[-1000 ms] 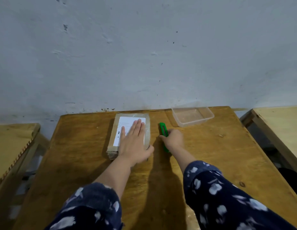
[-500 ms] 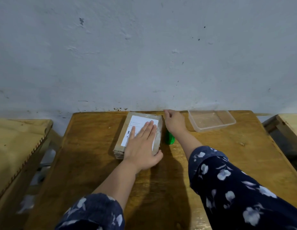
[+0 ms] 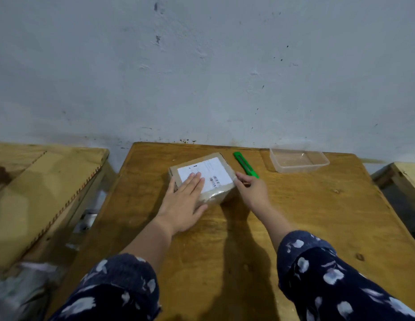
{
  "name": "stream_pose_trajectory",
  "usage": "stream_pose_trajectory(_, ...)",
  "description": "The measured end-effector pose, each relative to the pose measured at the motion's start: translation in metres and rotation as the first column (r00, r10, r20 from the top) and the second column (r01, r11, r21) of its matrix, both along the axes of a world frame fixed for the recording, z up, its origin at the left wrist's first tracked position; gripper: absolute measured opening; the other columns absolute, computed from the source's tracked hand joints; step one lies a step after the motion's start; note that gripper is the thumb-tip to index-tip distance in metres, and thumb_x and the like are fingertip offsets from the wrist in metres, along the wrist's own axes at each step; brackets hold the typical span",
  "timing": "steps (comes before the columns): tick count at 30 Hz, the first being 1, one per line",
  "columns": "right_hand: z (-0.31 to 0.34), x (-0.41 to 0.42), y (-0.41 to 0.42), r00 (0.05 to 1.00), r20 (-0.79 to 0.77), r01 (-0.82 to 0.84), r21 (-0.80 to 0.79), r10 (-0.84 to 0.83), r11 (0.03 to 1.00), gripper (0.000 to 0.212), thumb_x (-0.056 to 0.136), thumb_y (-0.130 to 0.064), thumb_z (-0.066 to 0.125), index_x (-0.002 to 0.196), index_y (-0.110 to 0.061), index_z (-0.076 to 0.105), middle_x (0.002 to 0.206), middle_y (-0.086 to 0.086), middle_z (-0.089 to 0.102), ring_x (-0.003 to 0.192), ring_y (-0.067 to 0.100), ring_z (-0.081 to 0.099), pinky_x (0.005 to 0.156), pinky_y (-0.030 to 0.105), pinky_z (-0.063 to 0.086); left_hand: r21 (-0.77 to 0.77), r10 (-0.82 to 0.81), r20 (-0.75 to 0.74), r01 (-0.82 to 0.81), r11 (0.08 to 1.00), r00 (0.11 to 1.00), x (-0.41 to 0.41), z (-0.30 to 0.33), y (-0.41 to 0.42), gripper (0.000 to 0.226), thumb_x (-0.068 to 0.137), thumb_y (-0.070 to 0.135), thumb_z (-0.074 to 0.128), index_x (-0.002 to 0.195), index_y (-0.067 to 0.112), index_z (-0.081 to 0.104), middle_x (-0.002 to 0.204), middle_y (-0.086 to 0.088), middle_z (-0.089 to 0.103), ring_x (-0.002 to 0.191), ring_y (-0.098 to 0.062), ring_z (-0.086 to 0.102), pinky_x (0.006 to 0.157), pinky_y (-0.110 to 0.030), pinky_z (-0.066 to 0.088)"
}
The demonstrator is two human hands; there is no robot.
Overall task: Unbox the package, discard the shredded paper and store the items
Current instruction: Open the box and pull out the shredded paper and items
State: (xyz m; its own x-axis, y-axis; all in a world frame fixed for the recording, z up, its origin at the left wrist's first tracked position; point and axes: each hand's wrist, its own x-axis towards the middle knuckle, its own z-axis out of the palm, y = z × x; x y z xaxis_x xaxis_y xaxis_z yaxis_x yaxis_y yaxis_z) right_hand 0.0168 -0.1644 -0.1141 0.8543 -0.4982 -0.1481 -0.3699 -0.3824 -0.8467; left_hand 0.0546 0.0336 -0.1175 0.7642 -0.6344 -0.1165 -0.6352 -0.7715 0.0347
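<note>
A small cardboard package [image 3: 214, 169] with a white label lies turned at an angle at the back of the wooden table [image 3: 317, 216]. My left hand [image 3: 182, 206] rests flat on its top and near edge, holding it down. My right hand [image 3: 253, 191] touches the package's right side, its fingertips pinched at the near right corner. A green box cutter [image 3: 244, 163] lies loose on the table just behind my right hand, with nothing gripping it.
A clear plastic container [image 3: 299, 159] stands at the back right of the table. A lighter wooden bench [image 3: 39, 181] sits to the left across a gap, and another wooden surface [image 3: 408, 172] to the right. The wall runs right behind the table.
My right hand has left the green cutter at the back and come to the package's right side. The package has turned to an angle under my left hand.
</note>
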Motion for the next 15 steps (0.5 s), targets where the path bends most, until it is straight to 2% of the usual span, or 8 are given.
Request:
stream_pose_trajectory(5, -0.009, -0.063, 0.037, 1.000, 0.010, 0.030, -0.024, -0.029, 0.999, 0.041, 0.090, -0.028, 0.061, 0.130, -0.026, 0.055, 0.123, 0.003, 0.064, 0.107, 0.018, 0.060, 0.089, 0.036, 0.053, -0.062, 0.101, -0.019, -0.102, 0.993, 0.995, -0.044, -0.002, 0.026, 0.064, 0.098, 0.054, 0.021, 0.153, 0.027, 0.002, 0.161, 0.006, -0.005, 0.147, -0.013, -0.012, 0.120, -0.050, 0.000)
stream_pose_trajectory(7, -0.013, -0.082, 0.047, 0.999, 0.001, 0.037, -0.035, -0.037, 0.999, 0.044, 0.089, -0.030, 0.062, 0.133, -0.029, 0.052, 0.127, 0.004, 0.061, 0.112, 0.018, 0.058, 0.093, 0.037, 0.052, -0.093, 0.109, -0.034, -0.112, 0.989, 0.993, -0.058, -0.001, 0.033, 0.062, 0.099, 0.051, 0.023, 0.153, 0.027, 0.004, 0.162, 0.006, -0.003, 0.148, -0.013, -0.010, 0.120, -0.049, 0.002)
stream_pose_trajectory(9, -0.016, -0.097, 0.055, 1.000, -0.020, 0.011, -0.073, -0.013, 0.997, 0.052, 0.087, -0.031, 0.065, 0.136, -0.030, 0.047, 0.135, 0.006, 0.056, 0.121, 0.022, 0.055, 0.099, 0.044, 0.049, -0.139, 0.119, -0.037, -0.123, 0.983, 0.992, -0.067, -0.001, 0.037, 0.062, 0.099, 0.048, 0.027, 0.153, 0.026, 0.007, 0.162, 0.004, -0.001, 0.148, -0.013, -0.009, 0.121, -0.047, 0.001)
stream_pose_trajectory(11, -0.015, -0.105, 0.056, 0.999, -0.045, -0.023, -0.115, 0.018, 0.993, 0.061, 0.085, -0.033, 0.066, 0.141, -0.029, 0.040, 0.141, 0.005, 0.050, 0.126, 0.024, 0.051, 0.103, 0.046, 0.046, -0.206, 0.184, -0.025, -0.185, 0.961, 0.983, -0.071, -0.002, 0.040, 0.066, 0.098, 0.049, 0.032, 0.153, 0.023, 0.006, 0.162, 0.002, 0.000, 0.148, -0.014, -0.007, 0.121, -0.045, -0.001)
stream_pose_trajectory(15, -0.003, -0.105, 0.049, 0.995, -0.066, -0.093, -0.223, 0.081, 0.970, 0.056, 0.089, -0.031, 0.062, 0.141, -0.022, 0.043, 0.146, 0.002, 0.044, 0.133, 0.021, 0.042, 0.110, 0.036, 0.034, -0.294, 0.314, -0.099, -0.329, 0.897, 0.944, -0.073, -0.001, 0.044, 0.077, 0.094, 0.052, 0.041, 0.153, 0.014, 0.009, 0.162, -0.003, 0.004, 0.149, -0.017, 0.000, 0.120, -0.040, 0.003)
